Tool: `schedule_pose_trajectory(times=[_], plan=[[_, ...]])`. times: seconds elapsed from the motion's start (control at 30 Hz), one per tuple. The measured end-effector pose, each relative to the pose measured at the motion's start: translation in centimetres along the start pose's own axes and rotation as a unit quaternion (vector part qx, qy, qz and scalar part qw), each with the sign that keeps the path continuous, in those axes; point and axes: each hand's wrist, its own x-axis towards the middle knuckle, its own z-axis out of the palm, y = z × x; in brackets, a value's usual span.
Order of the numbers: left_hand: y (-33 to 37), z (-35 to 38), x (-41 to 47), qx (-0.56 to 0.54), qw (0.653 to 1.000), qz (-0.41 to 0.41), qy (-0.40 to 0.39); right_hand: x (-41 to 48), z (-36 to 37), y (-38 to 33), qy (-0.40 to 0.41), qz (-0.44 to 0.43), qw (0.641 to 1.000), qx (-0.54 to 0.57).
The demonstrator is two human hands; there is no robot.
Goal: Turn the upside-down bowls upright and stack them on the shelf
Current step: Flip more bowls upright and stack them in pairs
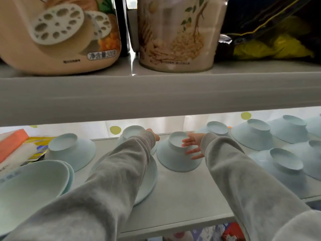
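Observation:
Several pale blue bowls stand upside-down on the white shelf (182,193). My right hand (193,146) has its fingers spread and straight, and they touch the right side of the middle upside-down bowl (171,159). My left hand (154,134) reaches to the right side of an upside-down bowl at the back (132,132). The grey sleeve covers most of that hand, so its grip is hidden. A stack of upright bowls (33,186) sits at the front left. Another upright bowl (147,181) lies partly under my left arm.
More upside-down bowls stand at left (73,150) and at right (253,134), (284,169). Packets and an orange box (12,145) lie at far left. The upper shelf board (156,94) hangs low overhead and carries food tubs (177,35).

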Motion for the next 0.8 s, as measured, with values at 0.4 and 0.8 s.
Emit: schedule_pose_trajectory(times=[0.4, 0.8], plan=[[5.1, 2.4, -2.4, -0.048, 0.999, 0.005, -0.02, -3.5, -5.1, 3.8, -0.026, 0.052, 0.995, -0.085], [9.6, 7.2, -2.4, -0.111, 0.994, -0.013, 0.018, -4.7, -11.9, 7.4, -0.041, 0.076, 0.99, -0.115]])
